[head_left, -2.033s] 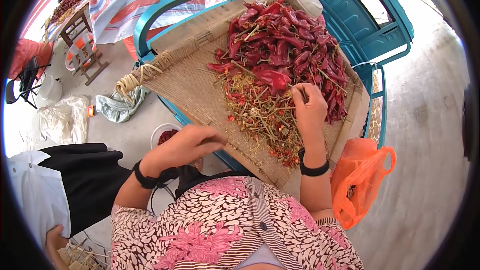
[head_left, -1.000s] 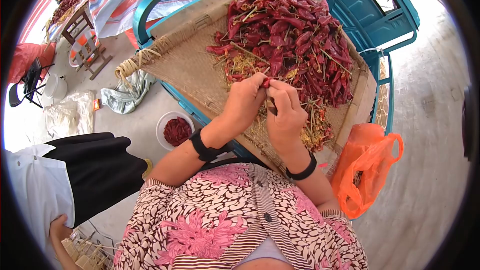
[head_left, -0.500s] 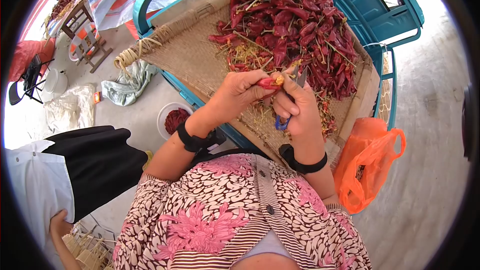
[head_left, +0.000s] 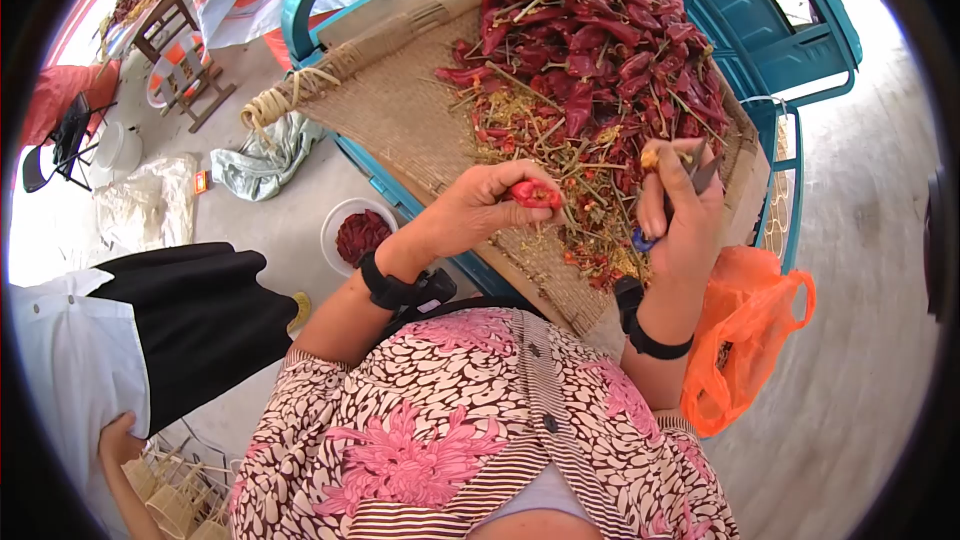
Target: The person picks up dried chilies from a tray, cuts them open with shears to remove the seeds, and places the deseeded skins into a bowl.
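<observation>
Left hand point(head_left: 478, 208) pinches chili point(head_left: 537, 194) — right hand point(head_left: 688, 230) holds scissors point(head_left: 704, 178).

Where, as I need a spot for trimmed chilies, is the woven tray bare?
Bare weave lies on the woven tray between its rope-bound rim and the dried chili pile. Crowded: the pile's side, and the stem litter between the left hand, pinching a chili, and the right hand with scissors.

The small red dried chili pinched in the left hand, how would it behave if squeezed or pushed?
The small red dried chili is probably very light: the left hand holds it by fingertips alone. Like the shrivelled red chilies heaped on the woven tray, it looks dry, so it may crack if squeezed. Its irregular shape makes rolling unlikely.
</observation>
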Tool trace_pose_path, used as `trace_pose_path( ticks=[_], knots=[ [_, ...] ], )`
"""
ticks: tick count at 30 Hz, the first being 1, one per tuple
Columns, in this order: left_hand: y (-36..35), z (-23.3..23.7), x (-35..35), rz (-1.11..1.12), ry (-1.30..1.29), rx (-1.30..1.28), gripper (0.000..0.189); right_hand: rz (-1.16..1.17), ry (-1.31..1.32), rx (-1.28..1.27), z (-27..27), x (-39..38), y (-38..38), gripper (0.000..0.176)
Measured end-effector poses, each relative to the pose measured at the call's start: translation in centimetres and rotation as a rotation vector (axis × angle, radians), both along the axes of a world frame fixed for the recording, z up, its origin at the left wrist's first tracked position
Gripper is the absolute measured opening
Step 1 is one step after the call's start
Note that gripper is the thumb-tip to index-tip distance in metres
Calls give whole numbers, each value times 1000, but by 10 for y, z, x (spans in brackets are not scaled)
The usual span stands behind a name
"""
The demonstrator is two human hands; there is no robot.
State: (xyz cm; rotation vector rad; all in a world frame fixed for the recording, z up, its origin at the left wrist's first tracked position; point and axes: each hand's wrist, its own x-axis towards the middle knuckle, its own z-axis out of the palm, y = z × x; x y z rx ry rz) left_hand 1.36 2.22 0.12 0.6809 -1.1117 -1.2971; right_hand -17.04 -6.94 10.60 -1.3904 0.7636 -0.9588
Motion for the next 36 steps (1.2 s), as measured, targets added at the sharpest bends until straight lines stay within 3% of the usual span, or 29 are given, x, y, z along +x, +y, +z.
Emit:
trace_pose_path(
  ticks=[3, 4, 7, 10, 13, 14, 21, 23, 27, 29, 31, 33, 35, 36],
  knots=[
    [9, 4, 6, 30, 21, 15, 15, -143, 400, -196, -9, -7, 1, 13],
    [12, 5, 10, 36, 17, 28, 15, -69, 511, -159, -14, -19, -3, 17],
    [31, 10, 24, 81, -75, 38, 17, 29, 1057, -451, -47, -36, -12, 22],
    [60, -4, 52, -4, -401, 106, 17, -72, 1094, -522, -54, -37, -13, 24],
    [85, -37, 81, -102, -589, 286, 19, -57, 999, -438, -44, -24, -24, 26],
    [91, -58, 90, -91, -687, 299, 21, -54, 1010, -396, -40, -15, -29, 23],
    [120, -270, 122, 207, -952, 717, 35, -141, 1050, -836, -65, 49, -86, 20],
    [119, -296, 125, 235, -988, 788, 37, -97, 1018, -978, -78, 70, -99, 22],
    [121, -344, 128, 302, -1062, 849, 43, 24, 1251, -1083, -94, 89, -120, 33],
    [121, -354, 128, 368, -1121, 855, 45, 38, 1278, -1177, -103, 87, -133, 40],
    [123, -329, 110, 528, -1347, 745, 43, 60, 1309, -1233, -100, 84, -135, 34],
    [121, -304, 103, 463, -1292, 715, 41, 63, 1354, -1247, -97, 80, -134, 31],
    [108, -287, 111, 188, -954, 754, 39, 10, 1293, -1266, -92, 71, -134, 27],
    [105, -272, 110, 112, -968, 655, 36, -16, 1261, -1276, -89, 68, -134, 25]
  ],
)
